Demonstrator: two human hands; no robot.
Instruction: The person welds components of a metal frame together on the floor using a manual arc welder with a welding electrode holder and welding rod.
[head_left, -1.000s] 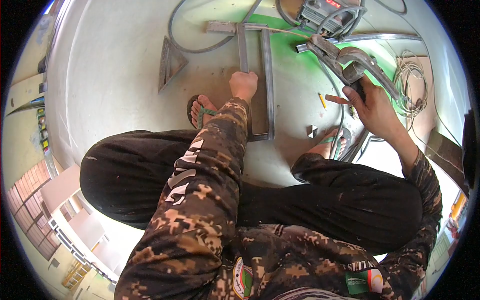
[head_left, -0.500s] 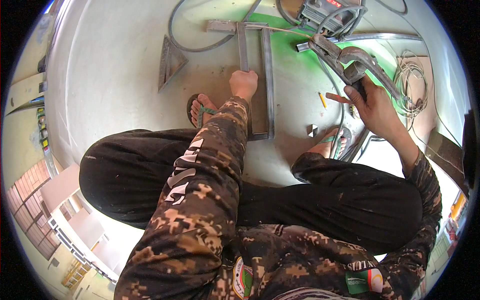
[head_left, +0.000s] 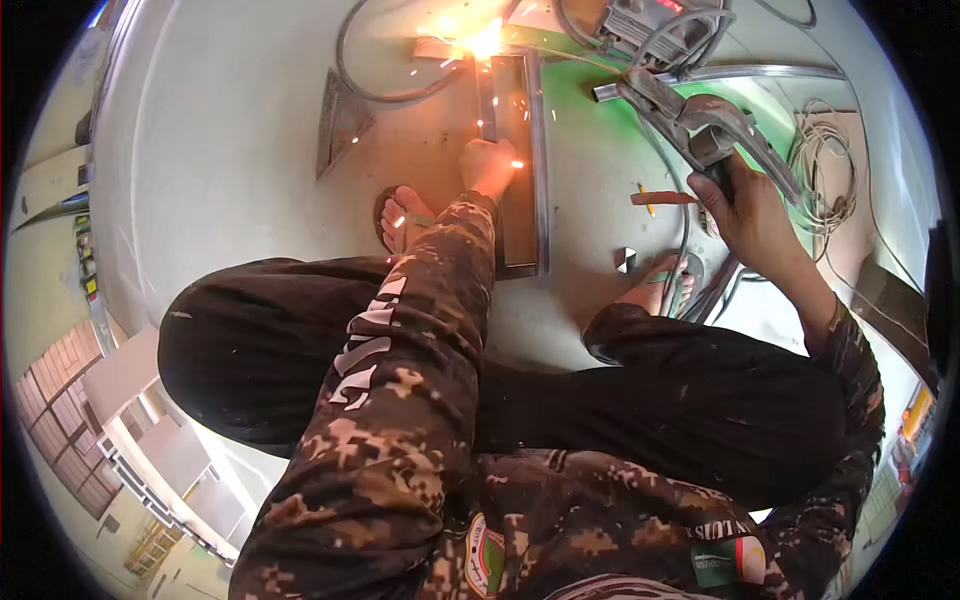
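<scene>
My left hand (head_left: 488, 168) is closed around the lower end of a flat steel bar (head_left: 487, 105), over a rectangular steel frame (head_left: 543, 160) on the floor. In my right hand (head_left: 750, 215) is a welding electrode holder (head_left: 655, 98), gripped by its handle. A thin welding rod (head_left: 575, 57) runs left from its jaws to the top of the bar. There a bright welding arc (head_left: 484, 40) burns beside a short crosswise steel piece (head_left: 432, 47), its glare hiding the joint. Sparks fly over the bar and my left hand.
A welding machine (head_left: 655, 28) with cables stands at the top. A metal tube (head_left: 770, 72) lies below it. Left of the frame is a steel triangle (head_left: 335, 125). Coiled cable (head_left: 825, 175) lies at right. My sandalled feet (head_left: 405, 215) flank the frame.
A bright arc and flying sparks have appeared at the rod's tip, lighting the steel orange. The rod's tip has shifted slightly; both hands keep their grips almost unmoved.
</scene>
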